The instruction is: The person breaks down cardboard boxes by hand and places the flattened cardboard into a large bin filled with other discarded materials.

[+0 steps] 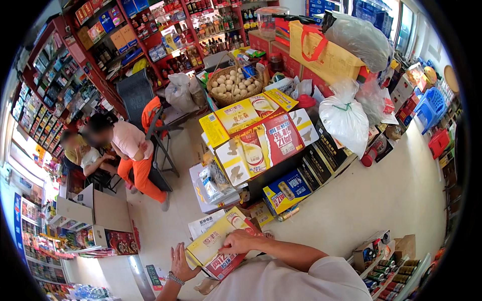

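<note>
Close in front of my body is a yellow and red printed cardboard drinks carton (211,242). My left hand (182,263), with a metal bracelet at the wrist, lies against the carton's left end, its fingers spread. On the carton's upper side rests my right hand (239,241), fingers curled at the edge between its yellow and red faces; whether they grip the cardboard cannot be told. A white carton (206,224) shows behind it. Farther forward, another yellow and red carton (263,146) lies on a stack of boxes.
A wicker basket of eggs (229,98) stands beyond the stack, with a tied white plastic bag (344,120) at its right. A blue carton (287,190) sits low in front. Two people sit at the left near a dark reclining chair (135,90). Drink cans (380,269) fill a shelf at lower right.
</note>
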`<state>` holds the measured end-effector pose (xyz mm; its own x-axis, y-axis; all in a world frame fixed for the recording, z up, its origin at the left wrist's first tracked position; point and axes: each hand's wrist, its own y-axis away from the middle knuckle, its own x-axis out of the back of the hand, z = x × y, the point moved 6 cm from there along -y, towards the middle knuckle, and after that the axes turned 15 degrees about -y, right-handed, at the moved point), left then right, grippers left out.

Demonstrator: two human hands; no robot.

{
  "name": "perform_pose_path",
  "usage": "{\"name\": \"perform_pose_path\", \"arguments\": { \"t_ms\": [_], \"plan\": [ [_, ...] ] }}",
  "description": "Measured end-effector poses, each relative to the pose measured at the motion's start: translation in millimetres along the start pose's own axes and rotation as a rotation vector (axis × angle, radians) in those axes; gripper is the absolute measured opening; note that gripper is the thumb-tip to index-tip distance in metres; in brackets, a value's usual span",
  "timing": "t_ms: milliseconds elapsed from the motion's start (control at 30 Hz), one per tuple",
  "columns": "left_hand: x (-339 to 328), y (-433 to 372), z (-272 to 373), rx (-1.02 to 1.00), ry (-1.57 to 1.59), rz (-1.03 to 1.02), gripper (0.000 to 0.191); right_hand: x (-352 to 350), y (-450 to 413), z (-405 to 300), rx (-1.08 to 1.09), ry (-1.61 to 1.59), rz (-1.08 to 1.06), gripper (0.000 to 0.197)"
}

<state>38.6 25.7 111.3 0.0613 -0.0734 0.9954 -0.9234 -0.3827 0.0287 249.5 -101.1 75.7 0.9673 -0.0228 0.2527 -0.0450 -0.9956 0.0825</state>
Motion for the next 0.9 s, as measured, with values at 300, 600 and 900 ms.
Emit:
{"name": "perform_pose_path", "arguments": {
  "t_ms": [300, 600, 900],
  "plan": [
    [-7.8, -31.2, 2.0, 0.169, 0.008, 0.121, 0.092, -3.3, -35.6, 11.4, -0.244, 0.157, -0.013, 0.12],
    [-21.6, -31.6, 21.6, 0.27, -0.011, 0.226, 0.086, -52.4, -49.9, 59.9, -0.153, -0.078, 0.136, 0.108],
    [-42.0, 12.2, -4.7, 0.257, 0.313, 0.112, 0.084, -60.4, -63.7, 85.2, -0.089, 0.242, 0.011, 0.088]
  ]
}}
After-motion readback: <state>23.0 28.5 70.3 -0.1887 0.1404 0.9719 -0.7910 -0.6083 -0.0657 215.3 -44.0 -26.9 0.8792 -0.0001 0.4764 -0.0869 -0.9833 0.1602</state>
